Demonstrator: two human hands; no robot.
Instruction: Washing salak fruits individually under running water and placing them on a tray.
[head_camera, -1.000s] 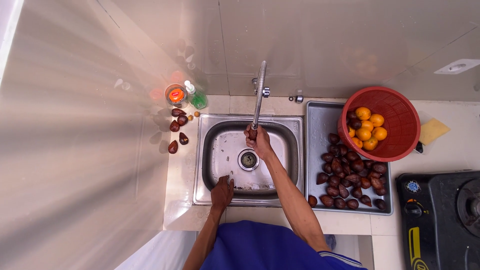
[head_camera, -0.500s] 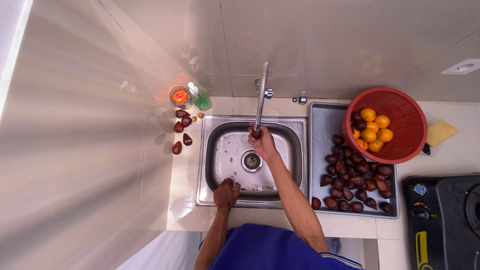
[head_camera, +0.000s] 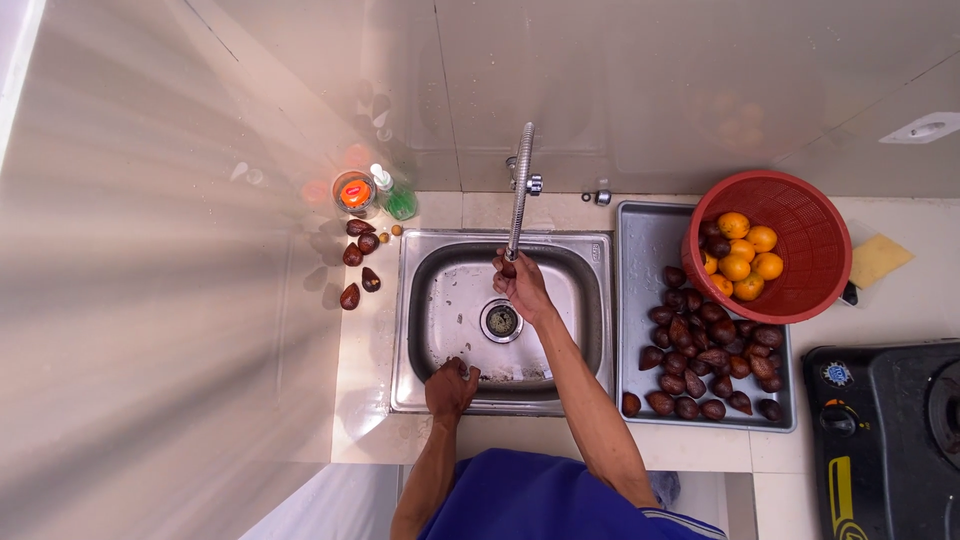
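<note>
From the head camera, the right hand (head_camera: 520, 285) pinches one dark brown scaly fruit (head_camera: 509, 269) under the tip of the long steel tap (head_camera: 521, 190), above the steel sink (head_camera: 420, 300). The left hand (head_camera: 450, 388) rests on the sink's near rim, fingers seemingly curled. Five like fruits (head_camera: 357, 262) lie on the counter; roughly twenty-five fill the metal tray (head_camera: 645, 240). One red mesh basket (head_camera: 800, 250) holds about six oranges (head_camera: 745, 255).

You're in a home kitchen: steel sink (head_camera: 420, 330) under a wall tap (head_camera: 520, 190), gas stove (head_camera: 885, 440) far right of sink, dish-soap bottle (head_camera: 397, 198) at its back-left corner.
</note>
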